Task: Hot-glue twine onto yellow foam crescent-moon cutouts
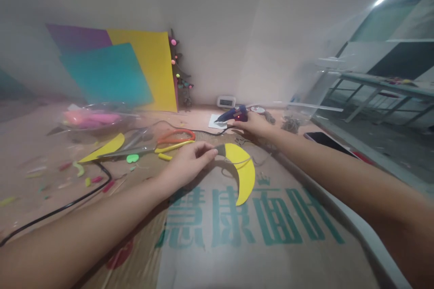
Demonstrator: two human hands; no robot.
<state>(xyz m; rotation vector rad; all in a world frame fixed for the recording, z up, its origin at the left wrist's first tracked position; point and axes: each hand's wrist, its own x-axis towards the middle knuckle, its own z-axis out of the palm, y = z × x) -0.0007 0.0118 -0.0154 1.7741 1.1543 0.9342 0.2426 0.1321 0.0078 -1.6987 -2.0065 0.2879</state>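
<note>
Yellow sheet material cut into a smooth crescent (249, 171) sits at the fingertips of the left hand (188, 162), just below the middle of the frame; thumb and fingers pinch its dark grey upper end (221, 149). From that pinch the crescent reaches right, then curves down: its long axis runs roughly top to bottom, its bulge faces the right edge, and its bare lower tip points towards the bottom of the frame. Thin grey cord (239, 161) crosses its upper half. Above and right of centre, the right hand (256, 125) is closed on a dark blue glue gun (233, 114) with a small red light, though part of that grip is hidden. The gun's long axis lies nearly level, its nozzle aimed left and slightly down over a white square (213, 119). So the nozzle stands above the grey end in the picture, apart from it, with the left hand nearer the crescent. Below spreads brown cardboard with green lettering (271, 262); farther left lie scissors with orange and yellow handles (144, 150), and at the right a dark phone (327, 143).
</note>
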